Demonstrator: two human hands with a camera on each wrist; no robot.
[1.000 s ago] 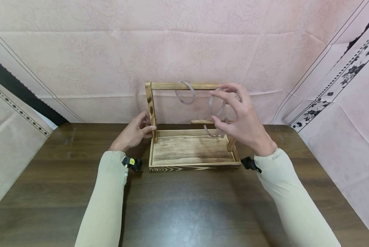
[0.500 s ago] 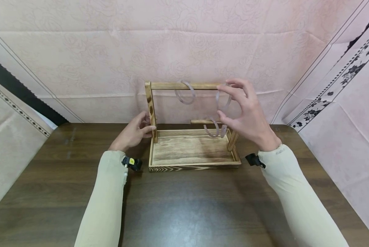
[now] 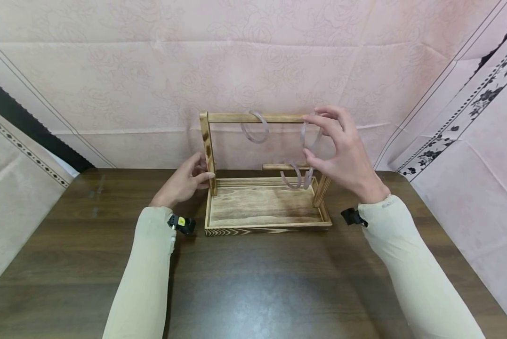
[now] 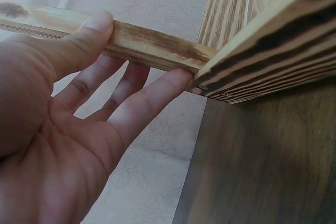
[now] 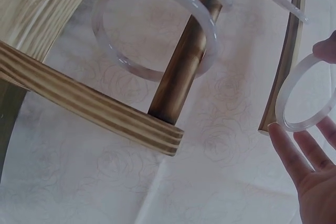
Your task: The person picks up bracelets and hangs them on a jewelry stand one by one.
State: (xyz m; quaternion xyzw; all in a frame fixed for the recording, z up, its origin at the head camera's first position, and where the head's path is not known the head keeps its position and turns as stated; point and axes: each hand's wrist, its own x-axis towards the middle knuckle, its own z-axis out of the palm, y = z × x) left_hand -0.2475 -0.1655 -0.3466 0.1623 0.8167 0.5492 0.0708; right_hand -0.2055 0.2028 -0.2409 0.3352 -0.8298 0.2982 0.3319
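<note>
A wooden display rack stands on the table, with a tray base (image 3: pixel 268 230), an upper bar (image 3: pixel 283 118) and a shorter lower bar (image 3: pixel 274 167). My left hand (image 3: pixel 181 181) holds the rack's left post (image 4: pixel 152 43) low down between thumb and fingers. Near the upper bar's right end, my right hand (image 3: pixel 346 150) pinches a pale translucent bangle (image 5: pixel 286 95) between thumb and fingertips. Whether that bangle still encircles the bar, I cannot tell. Another bangle (image 3: pixel 265 126) hangs farther left on the upper bar. Two more bangles (image 5: pixel 105 40) hang from the lower bar.
A short right post (image 3: pixel 321 190) bears the lower bar. Behind the rack hangs a pale pink patterned cloth (image 3: pixel 253 70). The dark wooden table (image 3: pixel 253 282) extends in front and to both sides.
My right hand has moved right along the upper bar with the pinched bangle, away from the lower bangles. My left hand and the rack have stayed put.
</note>
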